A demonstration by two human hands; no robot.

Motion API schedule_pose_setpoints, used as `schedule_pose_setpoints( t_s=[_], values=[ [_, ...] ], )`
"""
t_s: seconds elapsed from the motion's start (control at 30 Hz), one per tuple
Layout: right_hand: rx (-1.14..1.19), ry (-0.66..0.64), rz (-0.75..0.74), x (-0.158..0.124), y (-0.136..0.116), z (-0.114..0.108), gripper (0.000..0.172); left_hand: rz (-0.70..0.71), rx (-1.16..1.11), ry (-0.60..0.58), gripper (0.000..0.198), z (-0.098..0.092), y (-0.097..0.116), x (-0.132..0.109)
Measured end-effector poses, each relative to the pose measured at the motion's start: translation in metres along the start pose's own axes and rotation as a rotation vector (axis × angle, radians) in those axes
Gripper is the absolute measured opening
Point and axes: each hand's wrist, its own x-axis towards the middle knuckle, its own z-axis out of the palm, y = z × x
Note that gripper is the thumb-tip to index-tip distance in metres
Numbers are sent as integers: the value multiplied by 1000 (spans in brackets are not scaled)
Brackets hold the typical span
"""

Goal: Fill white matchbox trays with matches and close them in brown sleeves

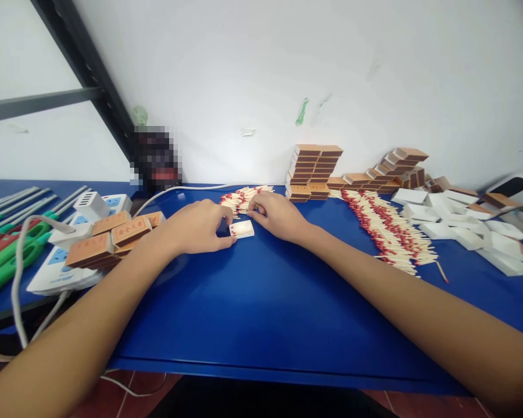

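A small white matchbox tray with a few red-tipped matches inside lies on the blue table. My left hand has its thumb and fingers curled about the tray's left end, steadying it. Just right of and behind the tray, my right hand is closed in a pinch with its fingertips at the edge of a small heap of matches. Whatever is between those fingertips is too small or hidden to make out.
Closed matchboxes stand stacked by the wall. Right of them lie a long bank of matches and a pile of white trays. At left, more matchboxes rest on a power strip, beside green-handled tools.
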Motion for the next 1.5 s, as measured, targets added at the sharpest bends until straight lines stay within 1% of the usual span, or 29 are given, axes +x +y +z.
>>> schedule_pose_setpoints(
  t_s=[0.17,0.33,0.47,0.57,0.73,0.83,1.07,1.23,1.3,1.33,1.43,1.5],
  values=[
    [-24,2,18,-2,1,-1,7,7,-4,3,32,0,0,0],
    [-8,27,32,-3,1,-8,9,20,6,10,32,1,-1,0],
    [38,-37,58,-5,0,-14,13,18,10,19,32,2,-1,0],
    [30,-70,36,-6,0,-15,13,9,12,16,31,2,0,-1],
    [70,-45,-2,-5,3,-13,5,12,20,11,30,1,2,-1],
    [74,-45,-28,-3,3,-11,9,12,15,14,30,1,1,-1],
    [52,-94,60,-1,0,-10,11,15,15,10,32,1,1,-1],
    [27,-88,25,-2,2,-19,11,19,14,3,32,0,2,0],
    [35,-97,12,-2,3,-22,7,23,14,7,32,0,2,0],
    [40,-109,0,-3,4,-23,5,26,14,8,32,0,2,0],
    [47,-152,-41,-3,5,-20,5,25,10,11,31,0,2,-1],
    [42,-165,-38,-4,6,-17,5,21,13,10,32,0,2,-1]
  ],
)
